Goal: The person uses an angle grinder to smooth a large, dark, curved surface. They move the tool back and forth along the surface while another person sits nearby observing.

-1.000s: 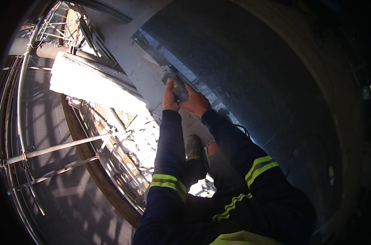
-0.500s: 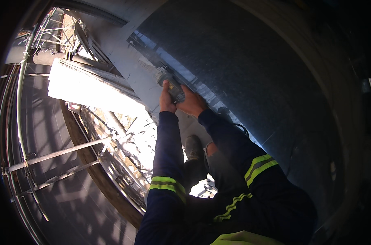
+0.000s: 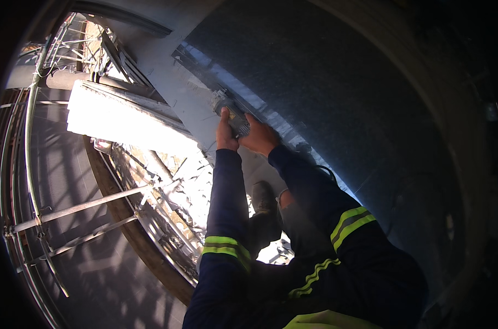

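A dusty grey power tool (image 3: pixel 233 117), looking like an angle grinder, is held in both my hands against the edge of a pale, dust-covered ledge (image 3: pixel 167 82). My left hand (image 3: pixel 226 133) is closed round its near left side, thumb lying along the body. From the right, my right hand (image 3: pixel 261 137) wraps the rear of the same body. The tool's head points away from me, and its disc cannot be made out. Close along its right side runs the lower edge of a large dark, shiny panel (image 3: pixel 336 93), with a bright reflective strip.
A black cable (image 3: pixel 327 171) loops beside my right forearm. Left of the ledge lie a brightly sunlit board (image 3: pixel 126 112) and scaffold poles (image 3: pixel 79 207), above a shadowed lower surface (image 3: pixel 90 274). My boot (image 3: pixel 264 197) stands below my hands, near sunlit rubble.
The whole view has shifted slightly to the right. Dust around the tool's head looks thinner. Both hands keep their hold on the tool, nearly in the same place.
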Tool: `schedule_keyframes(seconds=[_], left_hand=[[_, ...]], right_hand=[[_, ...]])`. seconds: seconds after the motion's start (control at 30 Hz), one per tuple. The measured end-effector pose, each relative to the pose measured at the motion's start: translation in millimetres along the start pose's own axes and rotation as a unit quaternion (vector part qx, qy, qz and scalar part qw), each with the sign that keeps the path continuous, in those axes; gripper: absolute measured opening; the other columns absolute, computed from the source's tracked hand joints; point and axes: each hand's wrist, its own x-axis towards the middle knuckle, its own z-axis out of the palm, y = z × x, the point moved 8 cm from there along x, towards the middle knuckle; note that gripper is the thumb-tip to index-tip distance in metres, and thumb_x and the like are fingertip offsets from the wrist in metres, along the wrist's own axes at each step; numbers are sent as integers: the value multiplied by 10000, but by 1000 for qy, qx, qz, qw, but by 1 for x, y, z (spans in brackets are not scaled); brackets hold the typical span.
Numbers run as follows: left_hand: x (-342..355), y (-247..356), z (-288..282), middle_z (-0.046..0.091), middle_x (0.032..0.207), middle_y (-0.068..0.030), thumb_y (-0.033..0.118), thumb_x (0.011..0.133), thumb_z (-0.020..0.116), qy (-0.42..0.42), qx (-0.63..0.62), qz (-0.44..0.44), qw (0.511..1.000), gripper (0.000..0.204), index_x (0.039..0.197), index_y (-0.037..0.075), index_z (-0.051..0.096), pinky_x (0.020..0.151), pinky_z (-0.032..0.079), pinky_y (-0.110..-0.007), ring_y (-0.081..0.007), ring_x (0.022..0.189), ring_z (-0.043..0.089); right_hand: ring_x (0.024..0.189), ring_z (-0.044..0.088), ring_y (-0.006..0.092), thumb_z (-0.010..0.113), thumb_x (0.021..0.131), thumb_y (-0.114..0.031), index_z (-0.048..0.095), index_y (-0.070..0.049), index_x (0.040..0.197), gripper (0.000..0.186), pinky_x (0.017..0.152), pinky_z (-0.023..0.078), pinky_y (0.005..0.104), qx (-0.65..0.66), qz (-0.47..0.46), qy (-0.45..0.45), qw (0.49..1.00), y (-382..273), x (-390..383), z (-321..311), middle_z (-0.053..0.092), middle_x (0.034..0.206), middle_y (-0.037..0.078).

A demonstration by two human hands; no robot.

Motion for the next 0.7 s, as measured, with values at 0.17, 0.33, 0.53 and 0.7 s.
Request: schedule_keyframes(seconds=[0.17, 0.33, 0.53, 0.7], left_hand=[[-5, -4, 6, 691, 1304, -133, 479, 1046, 685, -8, 16, 13, 1000, 631, 1439, 1, 566, 1030, 577, -454, -279, 1149, 706], [-4, -3, 4, 696, 1293, -113, 488, 1045, 685, -13, 20, 16, 1000, 613, 1421, 15, 584, 1017, 576, -437, -270, 1132, 708], [-10, -10, 9, 706, 1260, -112, 504, 1050, 670, -4, 21, 0, 1000, 580, 1382, 32, 611, 984, 593, -430, -265, 1100, 717], [-13, -9, 7, 713, 1243, -118, 508, 1047, 673, -13, 15, 4, 1000, 585, 1373, 26, 614, 962, 607, -430, -272, 1075, 725]], right_hand=[[1358, 591, 461, 811, 753, -353, 398, -89, 1640, 1014, 1136, 485, 493, -18, -4, 22, 1000, 6, -2, -4, 613, 1465, 288], [1368, 583, 471, 804, 798, -327, 368, -104, 1654, 987, 1136, 482, 527, -25, -10, 17, 999, 7, -3, -2, 586, 1483, 316], [1390, 574, 443, 813, 774, -362, 384, -97, 1651, 1012, 1137, 484, 494, -15, 1, 17, 1000, 17, -3, -1, 588, 1500, 285], [1388, 577, 440, 808, 787, -367, 366, -106, 1660, 1014, 1135, 486, 497, -29, 7, 10, 1000, 13, -9, -2, 591, 1492, 289]])
